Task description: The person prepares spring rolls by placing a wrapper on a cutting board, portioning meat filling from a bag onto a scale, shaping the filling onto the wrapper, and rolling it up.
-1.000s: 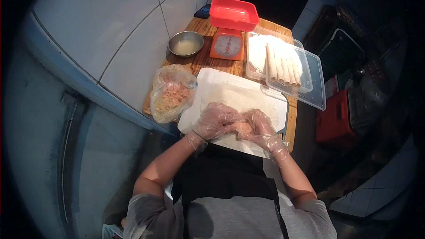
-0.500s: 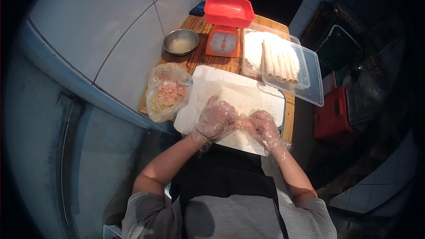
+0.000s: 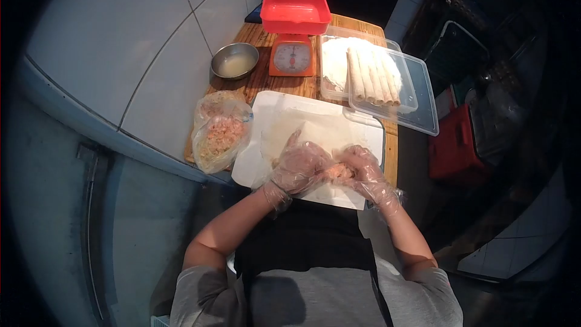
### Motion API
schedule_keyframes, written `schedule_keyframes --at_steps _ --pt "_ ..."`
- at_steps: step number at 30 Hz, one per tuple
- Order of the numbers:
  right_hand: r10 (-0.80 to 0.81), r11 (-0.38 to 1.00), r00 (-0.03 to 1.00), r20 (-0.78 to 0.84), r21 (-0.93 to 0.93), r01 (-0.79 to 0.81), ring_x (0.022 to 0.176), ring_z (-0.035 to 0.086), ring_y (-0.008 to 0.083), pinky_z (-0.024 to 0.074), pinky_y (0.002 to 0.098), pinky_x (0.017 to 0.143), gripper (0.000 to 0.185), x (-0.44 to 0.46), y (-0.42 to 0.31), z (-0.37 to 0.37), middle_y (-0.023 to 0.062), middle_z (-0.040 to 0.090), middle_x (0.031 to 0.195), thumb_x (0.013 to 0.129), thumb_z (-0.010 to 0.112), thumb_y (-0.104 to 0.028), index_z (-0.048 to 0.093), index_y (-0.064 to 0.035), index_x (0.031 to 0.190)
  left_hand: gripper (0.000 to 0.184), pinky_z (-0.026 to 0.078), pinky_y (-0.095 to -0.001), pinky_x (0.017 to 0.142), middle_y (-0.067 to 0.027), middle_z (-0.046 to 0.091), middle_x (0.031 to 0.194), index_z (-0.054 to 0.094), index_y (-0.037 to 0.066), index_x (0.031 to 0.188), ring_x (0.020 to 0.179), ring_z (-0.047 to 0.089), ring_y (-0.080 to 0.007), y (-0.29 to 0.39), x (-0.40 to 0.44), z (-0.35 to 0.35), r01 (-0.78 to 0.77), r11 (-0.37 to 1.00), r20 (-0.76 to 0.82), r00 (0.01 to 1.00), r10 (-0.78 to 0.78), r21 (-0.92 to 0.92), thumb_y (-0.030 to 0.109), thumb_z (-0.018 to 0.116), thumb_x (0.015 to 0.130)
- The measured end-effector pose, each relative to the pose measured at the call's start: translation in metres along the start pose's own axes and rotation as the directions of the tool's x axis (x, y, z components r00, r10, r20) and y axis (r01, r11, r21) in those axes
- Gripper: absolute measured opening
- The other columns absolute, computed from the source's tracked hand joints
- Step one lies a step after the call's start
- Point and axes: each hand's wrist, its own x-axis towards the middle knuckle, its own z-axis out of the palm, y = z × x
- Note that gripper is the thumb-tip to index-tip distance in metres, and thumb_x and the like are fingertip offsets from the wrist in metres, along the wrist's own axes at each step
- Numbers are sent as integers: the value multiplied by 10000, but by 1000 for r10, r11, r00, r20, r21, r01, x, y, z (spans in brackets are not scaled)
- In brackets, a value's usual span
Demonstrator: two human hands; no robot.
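Observation:
Both my hands wear clear plastic gloves and work over a white board (image 3: 247,156). A thin pale wrapper sheet (image 3: 321,126) lies on it. Between the hands, at the board's near side, is a strip of pink minced filling (image 3: 338,173). My left hand (image 3: 304,165) closes on the left end of the filling, one finger pointing up and away. My right hand (image 3: 364,171) is curled round the right end, fingertips bent inward. The hands hide much of the filling and the wrapper's near part.
A plastic bag of pink filling (image 3: 223,136) lies left of the board. Behind stand a metal bowl of cloudy liquid (image 3: 236,62) and an orange kitchen scale (image 3: 291,57) with a red tray (image 3: 295,13). At right, a clear container (image 3: 327,88) holds white powder and several pale rolls (image 3: 375,79).
My right hand has turned and curled further over the filling, and my left hand has moved closer to it. The whole view has shifted slightly.

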Motion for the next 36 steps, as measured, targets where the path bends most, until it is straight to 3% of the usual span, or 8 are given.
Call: schedule_keyframes --at_steps 6,9,17,21,27,33,35,36 --pt "76 997 997 -16 35 -75 912 613 304 506 389 807 430 -13 9 6 112 644 1009 725 853 -169 731 -94 1131 223 231 -616 1162 60 718 979 764 248 998 1076 640 -172 7 6 1 -43 998 -12 999 44 47 344 778 797" --pt "-13 980 998 -55 -199 1 904 614 299 508 387 793 386 -10 -5 -12 111 649 999 743 832 -140 742 -101 1116 213 230 -613 1166 60 719 976 763 238 979 1070 642 -173 13 7 1 -62 998 -24 998 63 13 333 782 789" --pt "26 996 997 76 78 -32 903 604 263 500 371 803 297 -12 5 -23 95 633 939 776 839 -195 770 -89 1045 442 277 -612 1137 12 716 960 696 208 1218 983 668 -217 18 7 5 -125 992 -130 984 123 -1 286 788 793" --pt "182 927 965 188 296 -233 933 596 265 499 369 812 473 -21 25 -14 89 614 1008 757 873 -244 717 -79 1171 632 338 -560 1109 -56 695 947 589 146 1384 947 661 -262 18 11 2 -67 995 78 994 72 -70 273 785 797" --pt "102 992 993 50 71 -106 899 589 250 493 364 791 412 -7 -1 -17 85 616 958 766 852 -236 744 -97 1139 850 414 -470 1042 -107 677 939 400 7 1514 920 642 -328 14 8 9 -129 974 -49 991 122 -185 206 793 787" --pt "140 983 978 156 95 -156 857 593 260 486 365 766 377 -10 0 -13 78 624 905 752 867 -269 751 -67 1048 848 460 -469 941 -151 671 971 389 -15 1507 922 633 -359 10 7 10 -106 977 -29 994 102 -187 167 791 783" --pt "43 999 999 7 -28 -43 844 591 255 486 367 763 332 -10 -3 -11 68 625 878 751 867 -256 769 -78 1014 809 463 -483 918 -162 668 961 427 -7 1487 923 633 -361 8 7 14 -235 963 -191 959 207 -135 162 789 783" --pt "-12 996 998 -61 -94 6 837 590 252 486 369 761 309 -10 -4 -10 63 626 865 751 866 -249 778 -84 997 789 462 -484 923 -167 666 961 450 -4 1469 928 633 -361 11 8 11 -180 973 -109 980 165 -147 168 793 779"
